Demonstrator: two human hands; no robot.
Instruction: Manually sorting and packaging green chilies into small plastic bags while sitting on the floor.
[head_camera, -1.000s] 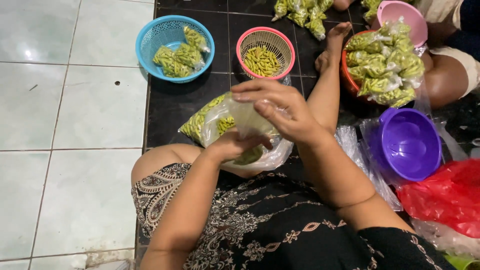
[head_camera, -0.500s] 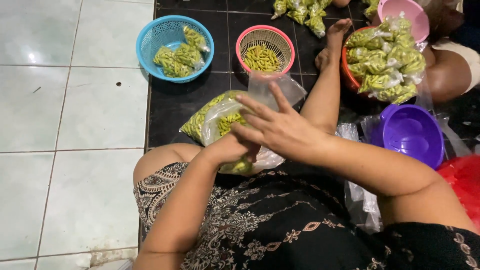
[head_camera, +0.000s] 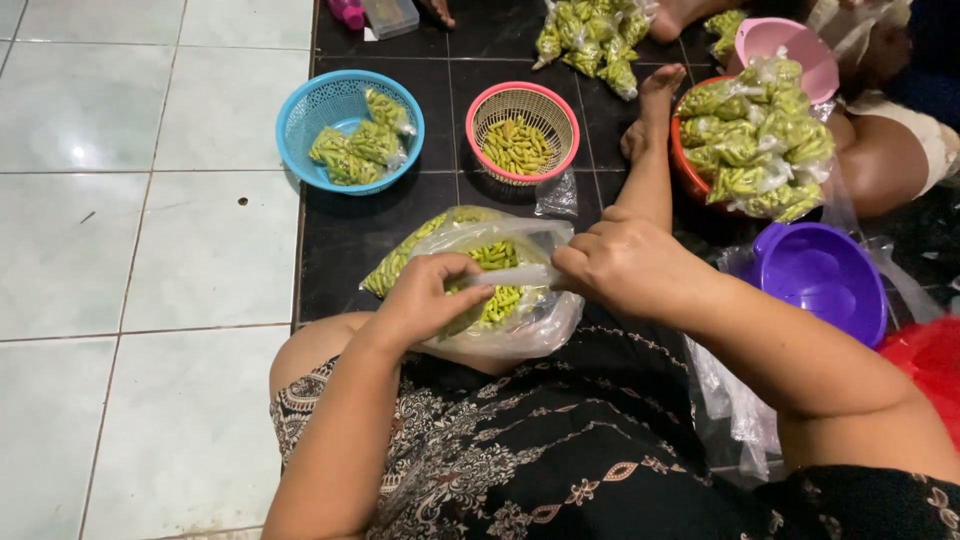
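Note:
My left hand (head_camera: 432, 297) and my right hand (head_camera: 622, 263) both grip the twisted neck of a clear plastic bag (head_camera: 515, 320) filled with small green chilies, stretched between them over my lap. The bag rests on my knee and black patterned dress (head_camera: 520, 450). Under it, on the floor, lies another clear bag of green chilies (head_camera: 405, 255).
A blue basket (head_camera: 300, 125) holds a few filled chili bags. A pink basket (head_camera: 490, 105) holds loose chilies. An orange bowl (head_camera: 683, 160) is heaped with filled bags beside a purple bowl (head_camera: 815, 275). Another person's leg (head_camera: 890, 165) and a red plastic bag (head_camera: 925, 365) lie at right.
My hands have dropped from working over the bag's open top to pulling its twisted neck sideways between them. The camera view has shifted lower and closer.

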